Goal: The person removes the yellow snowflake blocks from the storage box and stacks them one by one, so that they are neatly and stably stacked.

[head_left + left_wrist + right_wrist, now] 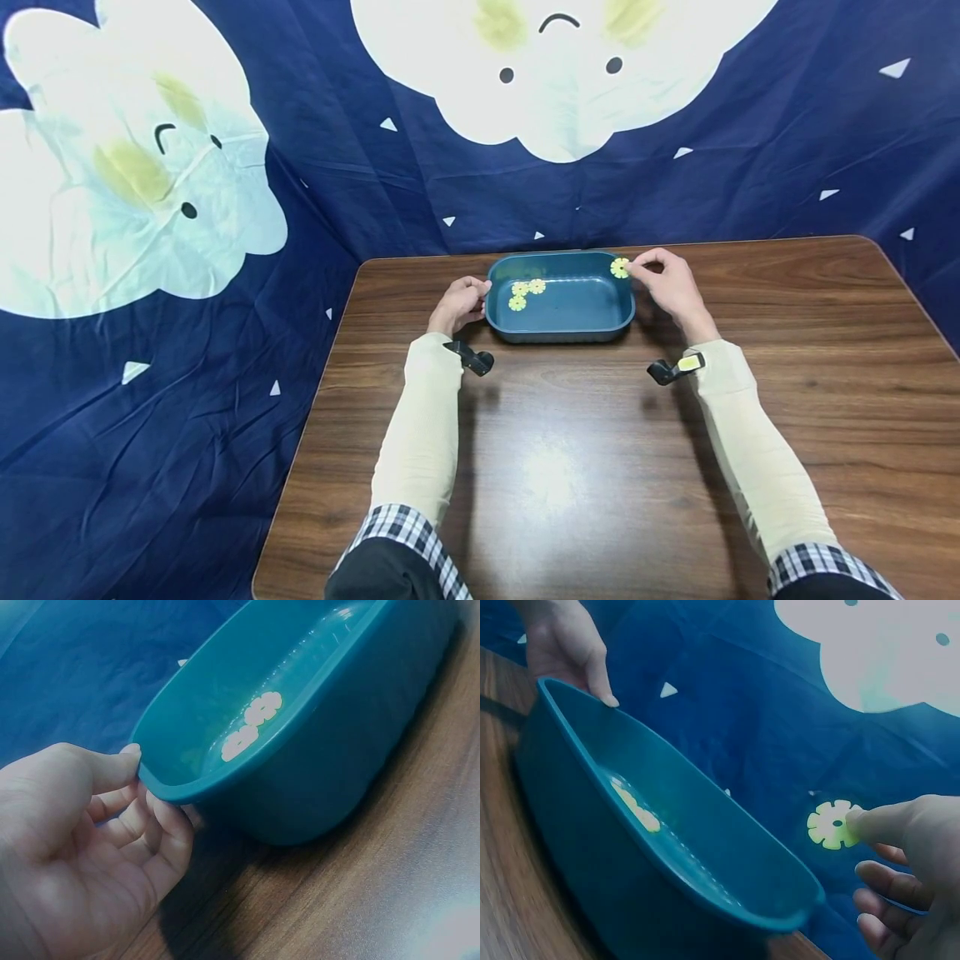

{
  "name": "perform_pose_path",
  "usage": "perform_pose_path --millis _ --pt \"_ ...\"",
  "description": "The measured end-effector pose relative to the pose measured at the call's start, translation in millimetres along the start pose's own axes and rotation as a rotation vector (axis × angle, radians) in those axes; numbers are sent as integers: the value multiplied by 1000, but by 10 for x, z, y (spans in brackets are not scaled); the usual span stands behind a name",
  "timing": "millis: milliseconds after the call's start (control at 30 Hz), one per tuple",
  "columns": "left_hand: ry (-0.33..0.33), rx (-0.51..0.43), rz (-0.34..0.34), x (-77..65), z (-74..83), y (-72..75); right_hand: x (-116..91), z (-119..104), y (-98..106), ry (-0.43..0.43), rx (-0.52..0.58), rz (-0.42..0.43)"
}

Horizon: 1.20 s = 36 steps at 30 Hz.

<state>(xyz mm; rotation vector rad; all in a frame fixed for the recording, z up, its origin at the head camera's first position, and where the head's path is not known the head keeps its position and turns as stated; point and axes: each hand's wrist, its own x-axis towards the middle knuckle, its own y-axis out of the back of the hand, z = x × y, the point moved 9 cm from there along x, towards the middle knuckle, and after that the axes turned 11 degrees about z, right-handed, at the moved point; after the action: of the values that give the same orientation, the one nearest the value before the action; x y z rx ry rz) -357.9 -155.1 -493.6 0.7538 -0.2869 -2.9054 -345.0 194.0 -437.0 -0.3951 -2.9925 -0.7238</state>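
A teal plastic basin [562, 336] with rounded ends stands near the back of the table. Its left rim is pinched by my left hand [460, 303], thumb on top and fingers beneath, as the left wrist view shows. My right hand [672, 288] holds a yellow notched disc [619, 267] between thumb and fingertips, above the basin's right end. In the right wrist view that disc [834, 824] has a small centre hole and slots around its edge. Several similar yellow discs [518, 302] lie in the left part of the basin, touching or close together.
The brown wood-grain table [547, 467] extends toward me and to both sides. Directly behind it hangs a dark blue cloth [570, 200] with white clouds and small triangles. Small black cameras [477, 360] sit on both wrists.
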Motion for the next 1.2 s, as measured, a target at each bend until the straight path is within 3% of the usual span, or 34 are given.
perform_pose_path --millis 300,567,933,1200 --pt "-3 0 2 -16 7 1 -3 161 273 -24 7 49" --pt "-4 -1 -1 -17 8 -6 20 441 456 -81 -51 108" --pt "-3 4 -2 -26 4 -5 2 775 534 -212 -171 105" --pt "-5 3 -2 -21 3 -4 18 864 527 -257 -223 77"
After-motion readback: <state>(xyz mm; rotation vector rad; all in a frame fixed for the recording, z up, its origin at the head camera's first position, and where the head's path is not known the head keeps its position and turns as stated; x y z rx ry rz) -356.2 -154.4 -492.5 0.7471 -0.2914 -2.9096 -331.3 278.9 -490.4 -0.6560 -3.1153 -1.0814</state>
